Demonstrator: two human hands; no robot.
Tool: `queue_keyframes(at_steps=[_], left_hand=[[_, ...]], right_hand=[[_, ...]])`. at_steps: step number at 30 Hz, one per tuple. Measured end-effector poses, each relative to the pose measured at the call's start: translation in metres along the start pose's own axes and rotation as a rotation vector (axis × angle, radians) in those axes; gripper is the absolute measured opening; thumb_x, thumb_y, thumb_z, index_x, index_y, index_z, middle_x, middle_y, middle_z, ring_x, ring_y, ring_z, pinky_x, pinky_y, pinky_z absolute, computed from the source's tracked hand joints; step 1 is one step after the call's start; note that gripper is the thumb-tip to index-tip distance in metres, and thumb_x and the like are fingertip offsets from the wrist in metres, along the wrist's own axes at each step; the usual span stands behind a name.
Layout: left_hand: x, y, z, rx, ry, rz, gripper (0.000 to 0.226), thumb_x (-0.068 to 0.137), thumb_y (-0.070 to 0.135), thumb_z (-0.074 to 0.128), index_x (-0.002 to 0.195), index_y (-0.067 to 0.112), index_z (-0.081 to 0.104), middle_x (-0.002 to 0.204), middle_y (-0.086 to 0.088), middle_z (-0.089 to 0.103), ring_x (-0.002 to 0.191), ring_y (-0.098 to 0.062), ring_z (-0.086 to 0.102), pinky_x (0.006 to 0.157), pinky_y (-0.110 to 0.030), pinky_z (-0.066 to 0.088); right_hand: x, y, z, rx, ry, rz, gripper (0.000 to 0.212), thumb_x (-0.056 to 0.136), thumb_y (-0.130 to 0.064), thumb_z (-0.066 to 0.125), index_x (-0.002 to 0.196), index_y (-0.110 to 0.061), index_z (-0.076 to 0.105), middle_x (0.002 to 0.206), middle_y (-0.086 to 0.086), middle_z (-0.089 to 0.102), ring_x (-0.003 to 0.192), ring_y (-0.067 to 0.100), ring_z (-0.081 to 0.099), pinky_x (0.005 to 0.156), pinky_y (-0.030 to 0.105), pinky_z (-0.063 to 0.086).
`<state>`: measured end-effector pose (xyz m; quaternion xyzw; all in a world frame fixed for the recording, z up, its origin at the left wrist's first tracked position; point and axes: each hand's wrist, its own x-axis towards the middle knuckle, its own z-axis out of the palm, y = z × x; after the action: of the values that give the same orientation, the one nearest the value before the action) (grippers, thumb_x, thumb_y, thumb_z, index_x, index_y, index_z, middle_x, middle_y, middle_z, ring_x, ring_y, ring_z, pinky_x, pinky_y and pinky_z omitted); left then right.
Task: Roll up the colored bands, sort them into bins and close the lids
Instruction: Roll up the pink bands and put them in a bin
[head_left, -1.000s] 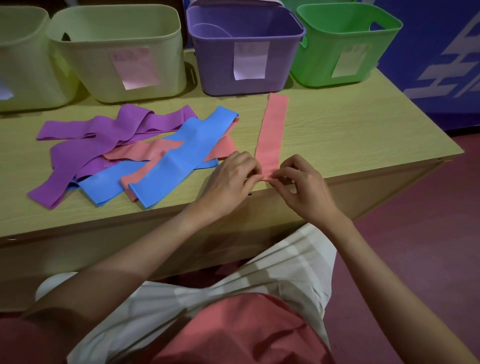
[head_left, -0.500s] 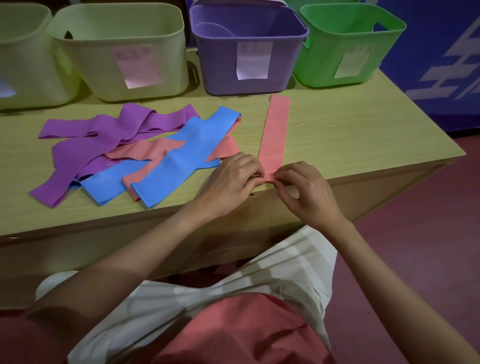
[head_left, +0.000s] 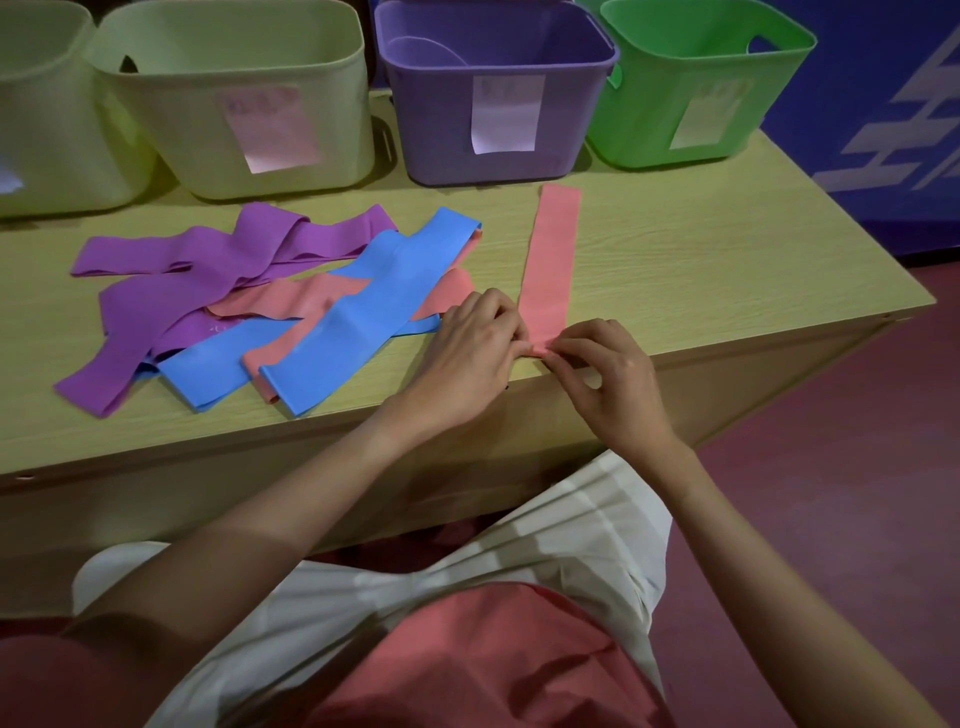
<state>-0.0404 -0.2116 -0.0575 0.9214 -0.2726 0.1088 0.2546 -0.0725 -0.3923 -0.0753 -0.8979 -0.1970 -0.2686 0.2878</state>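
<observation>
A pink band (head_left: 551, 260) lies straight on the wooden table (head_left: 727, 270), running from the purple bin toward the front edge. My left hand (head_left: 470, 353) and my right hand (head_left: 613, 379) both pinch its near end, which is folded over into a small tight roll between my fingertips. To the left is a loose pile of bands: purple bands (head_left: 208, 270), blue bands (head_left: 358, 317) and another pink band (head_left: 306, 304) partly under the blue ones.
Along the table's back stand open bins: two pale yellow-green bins (head_left: 234, 104), a purple bin (head_left: 493, 104) and a green bin (head_left: 696, 93), each with a paper label. The table's right part lies bare beside a blue wall panel (head_left: 883, 104).
My fingers have worked the pink band's near end over into a slightly tighter roll. Both hands stay at the same spot near the table's front edge.
</observation>
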Motion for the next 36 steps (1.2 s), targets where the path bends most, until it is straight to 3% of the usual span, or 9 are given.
queue_keyframes(at_steps=[5,10,15,25,32,36], left_hand=[[0.002,0.001,0.0,0.019,-0.01,0.0,0.01,0.096,0.018,0.054,0.092,0.011,0.061,0.101,-0.002,0.052,0.097,-0.018,0.046,0.086,-0.035,0.039],[0.0,0.001,0.001,0.015,0.001,0.013,0.011,0.097,0.018,0.053,0.099,0.012,0.061,0.1,-0.001,0.055,0.095,-0.018,0.048,0.083,-0.036,0.041],[0.003,0.005,0.002,-0.024,0.041,-0.023,0.012,0.098,0.022,0.051,0.104,0.013,0.056,0.101,0.001,0.058,0.092,-0.015,0.05,0.083,-0.033,0.042],[0.0,0.0,0.0,0.027,0.052,0.039,0.011,0.094,0.021,0.058,0.092,0.01,0.059,0.092,-0.003,0.057,0.087,-0.019,0.05,0.078,-0.035,0.043],[0.001,-0.001,-0.003,0.059,0.05,0.072,0.013,0.091,0.021,0.063,0.092,0.008,0.063,0.097,-0.005,0.055,0.091,-0.018,0.051,0.077,-0.032,0.045],[0.002,-0.002,-0.003,0.052,0.06,0.091,0.012,0.092,0.019,0.061,0.092,0.007,0.063,0.093,-0.004,0.057,0.088,-0.019,0.051,0.075,-0.033,0.044]], right_hand=[[-0.005,-0.003,0.008,-0.006,0.112,0.07,0.012,0.087,-0.017,0.072,0.093,-0.007,0.076,0.084,0.006,0.063,0.078,0.02,0.058,0.065,0.034,0.049],[-0.002,-0.008,0.011,0.041,0.081,0.118,0.014,0.091,-0.016,0.066,0.098,-0.005,0.071,0.081,0.006,0.058,0.072,0.022,0.056,0.066,0.039,0.048],[-0.001,-0.009,0.01,0.026,0.072,0.147,0.007,0.09,-0.013,0.066,0.088,-0.006,0.066,0.08,0.005,0.057,0.072,0.023,0.054,0.065,0.045,0.048],[-0.003,-0.006,0.016,-0.067,0.146,0.182,0.011,0.09,-0.018,0.068,0.09,-0.008,0.073,0.083,0.008,0.053,0.079,0.023,0.049,0.064,0.037,0.045],[0.002,0.0,0.004,-0.065,0.002,0.058,0.019,0.089,-0.022,0.067,0.098,-0.006,0.072,0.092,0.008,0.057,0.085,0.022,0.05,0.066,0.032,0.044],[0.011,0.005,-0.003,-0.022,-0.127,0.044,0.024,0.092,-0.026,0.063,0.102,-0.005,0.068,0.087,0.006,0.057,0.081,0.022,0.05,0.067,0.037,0.046]])
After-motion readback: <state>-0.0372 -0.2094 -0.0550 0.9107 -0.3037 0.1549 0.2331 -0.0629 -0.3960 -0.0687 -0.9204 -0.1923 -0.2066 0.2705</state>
